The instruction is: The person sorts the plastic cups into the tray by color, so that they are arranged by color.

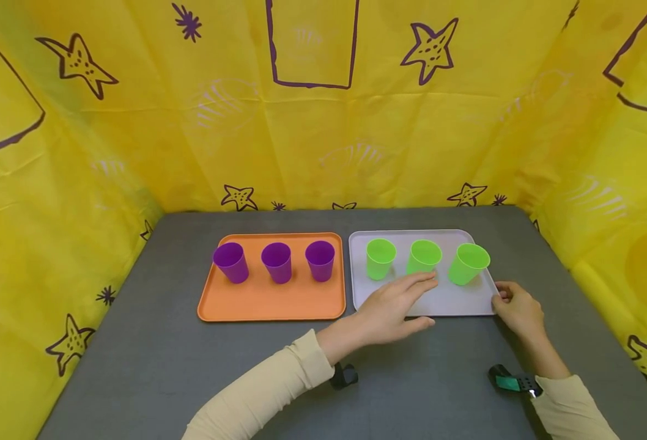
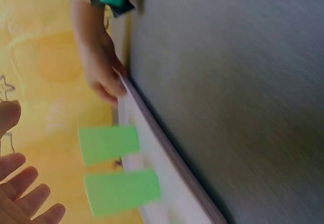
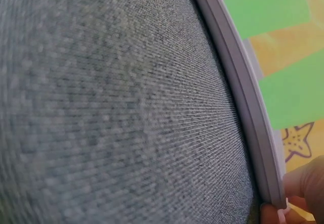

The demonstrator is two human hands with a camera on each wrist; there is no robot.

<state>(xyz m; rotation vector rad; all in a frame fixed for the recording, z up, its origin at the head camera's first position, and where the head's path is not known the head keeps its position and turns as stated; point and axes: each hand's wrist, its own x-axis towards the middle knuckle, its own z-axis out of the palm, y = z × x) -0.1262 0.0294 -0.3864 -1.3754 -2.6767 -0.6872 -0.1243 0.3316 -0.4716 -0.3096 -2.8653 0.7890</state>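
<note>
A light grey-lilac tray (image 1: 444, 304) lies on the table with three bright green cups on it in a row: a left cup (image 1: 380, 260), a middle cup (image 1: 424, 255) and a right cup (image 1: 468, 266). My right hand (image 1: 523, 313) pinches the tray's near right corner; in the right wrist view its thumb lies over the rim and fingertips show below. Over the tray's front edge, my left hand (image 1: 392, 308) hovers with extended, spread fingers and holds nothing. It covers part of that edge and the base of the middle cup.
Left of the grey-lilac tray lies an orange tray (image 1: 271, 304) carrying three purple cups (image 1: 276, 264). The dark grey table (image 1: 279, 366) is bordered at the back and sides by a yellow cloth (image 1: 301, 134) printed with starfish. Both wrists wear dark straps (image 1: 501, 374).
</note>
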